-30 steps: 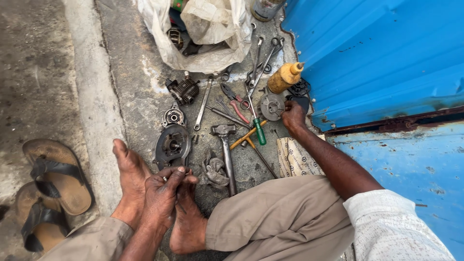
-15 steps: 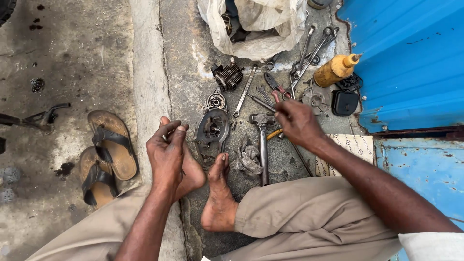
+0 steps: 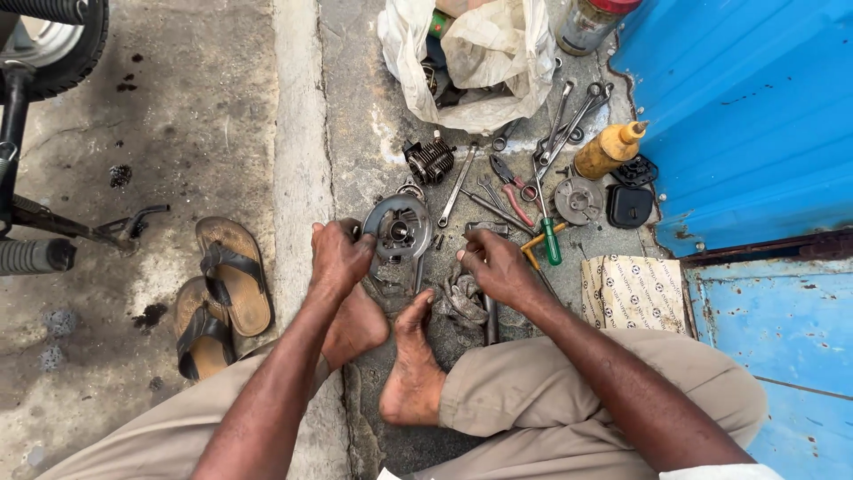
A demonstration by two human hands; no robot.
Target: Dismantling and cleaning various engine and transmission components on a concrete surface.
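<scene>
I sit on the ground with bare feet drawn in. My left hand (image 3: 339, 256) grips the left edge of a round grey metal engine part (image 3: 398, 228) that stands on the concrete. My right hand (image 3: 495, 265) rests closed over a metal tool handle (image 3: 490, 316) just right of that part, next to a dirty rag (image 3: 458, 302). A green-handled screwdriver (image 3: 551, 238) and red-handled pliers (image 3: 514, 185) lie just beyond my right hand.
Spanners (image 3: 569, 120), a finned cylinder (image 3: 431, 160), a yellow oil bottle (image 3: 609, 149), a round cover (image 3: 577, 200) and a black cap (image 3: 629, 204) lie by the blue metal wall (image 3: 755, 116). A white plastic bag (image 3: 471, 62) sits behind. Sandals (image 3: 218, 293) and a motorcycle wheel (image 3: 53, 36) are left.
My right hand came back from the far tools to the handle by the rag. My left hand rose from my foot and took the round engine part. The view shifted left.
</scene>
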